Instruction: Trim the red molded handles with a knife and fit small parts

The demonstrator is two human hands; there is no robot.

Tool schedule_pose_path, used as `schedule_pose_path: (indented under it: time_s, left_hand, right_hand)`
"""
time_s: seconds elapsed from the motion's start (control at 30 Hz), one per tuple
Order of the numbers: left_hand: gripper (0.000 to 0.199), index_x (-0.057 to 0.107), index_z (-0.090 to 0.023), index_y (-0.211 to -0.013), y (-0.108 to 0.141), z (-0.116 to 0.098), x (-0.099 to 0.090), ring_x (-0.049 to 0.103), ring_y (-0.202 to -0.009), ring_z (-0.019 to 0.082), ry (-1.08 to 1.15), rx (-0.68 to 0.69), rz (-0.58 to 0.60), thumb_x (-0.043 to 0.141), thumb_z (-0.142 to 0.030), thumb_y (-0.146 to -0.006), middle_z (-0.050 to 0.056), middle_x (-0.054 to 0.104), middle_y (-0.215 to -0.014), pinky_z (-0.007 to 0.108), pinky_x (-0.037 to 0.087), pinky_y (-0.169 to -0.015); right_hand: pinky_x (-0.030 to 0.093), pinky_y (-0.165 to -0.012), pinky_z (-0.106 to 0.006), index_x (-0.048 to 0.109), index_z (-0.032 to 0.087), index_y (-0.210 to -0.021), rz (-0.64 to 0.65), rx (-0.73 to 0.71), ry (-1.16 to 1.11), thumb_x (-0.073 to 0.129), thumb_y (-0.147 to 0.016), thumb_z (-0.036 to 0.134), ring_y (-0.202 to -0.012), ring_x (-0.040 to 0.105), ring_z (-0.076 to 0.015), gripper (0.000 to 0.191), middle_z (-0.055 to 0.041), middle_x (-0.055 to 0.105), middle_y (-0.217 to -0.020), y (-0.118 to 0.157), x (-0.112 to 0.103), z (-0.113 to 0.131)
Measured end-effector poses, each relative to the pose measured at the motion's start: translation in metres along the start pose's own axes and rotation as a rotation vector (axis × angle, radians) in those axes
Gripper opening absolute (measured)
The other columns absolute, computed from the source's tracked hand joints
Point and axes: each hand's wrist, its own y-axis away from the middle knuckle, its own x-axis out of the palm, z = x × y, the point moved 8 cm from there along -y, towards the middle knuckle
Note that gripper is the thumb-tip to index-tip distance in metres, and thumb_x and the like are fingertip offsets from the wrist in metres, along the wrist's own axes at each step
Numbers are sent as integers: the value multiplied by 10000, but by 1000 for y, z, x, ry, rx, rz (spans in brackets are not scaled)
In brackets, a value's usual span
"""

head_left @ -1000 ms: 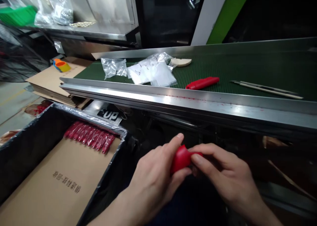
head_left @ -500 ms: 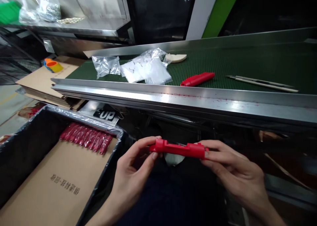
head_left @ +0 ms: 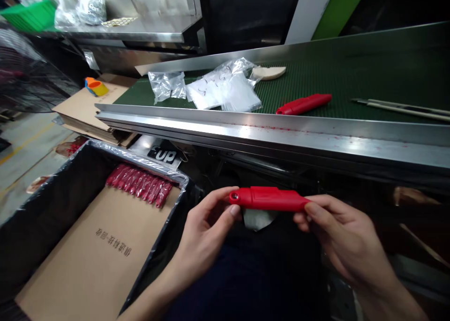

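Observation:
Between my two hands is a long red plastic part (head_left: 270, 199), shaped like a handle, with a small hole at its left end. My left hand (head_left: 213, 218) pinches that end between thumb and fingers. The tapered right end is gripped by my right hand (head_left: 337, 222), thumb in front. The part lies nearly level, in front of the conveyor's metal edge. A similar red plastic part (head_left: 304, 104) rests on the green conveyor belt (head_left: 351, 72) beyond my hands.
Clear plastic bags (head_left: 225, 89), a pale curved piece (head_left: 269, 72) and a slim knife (head_left: 404, 108) lie on the belt. At left, a lined bin (head_left: 151, 246) holds cardboard (head_left: 87, 255) and several bagged red parts (head_left: 138, 185). Stacked cardboard (head_left: 77, 105) carries a yellow-orange tape roll (head_left: 96, 87).
The red part has been turned over in my hands: its recessed side showed before, its smooth side and end hole show now. The view has shifted, so the surroundings sit further right.

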Motion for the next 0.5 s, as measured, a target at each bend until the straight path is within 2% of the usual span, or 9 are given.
schedule_pose_path:
  time_s: [0.2, 0.3, 0.37, 0.4, 0.47, 0.5]
  left_hand:
    - [355, 620, -144, -1143, -8, 12, -5, 576, -632, 107, 93, -91, -29, 634, -373, -873, 19, 650, -802, 231, 474, -608]
    - [371, 582, -151, -1184, -11, 18, -9, 599, -724, 132, -45, -85, -15, 551, -410, -921, 46, 654, -913, 262, 491, -661]
    - [424, 502, -185, -1298, -13, 10, -14, 600, -1008, 184, -286, 60, -50, 529, -403, -935, 89, 608, -1181, 333, 494, -876]
    - [478, 444, -212, -1361, -12, 2, -14, 534, -1170, 210, -427, 173, -62, 547, -386, -927, 99, 537, -1321, 381, 438, -1002]
    - [640, 313, -263, -1458, -9, -11, -6, 374, -1358, 239, -651, 398, -17, 603, -326, -891, 95, 399, -1484, 444, 306, -1139]
    - [696, 273, -281, -1479, -7, -14, 0, 354, -1379, 242, -714, 470, 44, 617, -282, -874, 91, 391, -1500, 450, 293, -1151]
  right_hand:
    - [502, -492, -202, 713, 184, -883, 73, 186, -141, 620, -872, 452, -565, 609, -112, 284, -75, 719, -770, -4, 22, 3]
    - [491, -497, -205, 702, 174, -851, 69, 179, -91, 606, -878, 468, -566, 591, -110, 311, -71, 713, -766, -7, 24, 3]
    - [491, -533, -191, 709, 182, -861, 52, 121, -16, 611, -881, 450, -590, 596, -105, 286, -53, 705, -754, -9, 25, 6]
    - [491, -555, -177, 716, 190, -870, 58, 78, 38, 621, -881, 423, -604, 603, -100, 251, -41, 703, -745, -10, 28, 9]
    - [495, -589, -150, 727, 218, -896, 124, -92, 207, 618, -892, 334, -623, 626, -92, 159, -13, 700, -729, -9, 41, 24]
    - [507, -615, -148, 724, 230, -921, 175, -227, 312, 604, -897, 286, -643, 643, -96, 134, -4, 704, -743, -7, 51, 36]
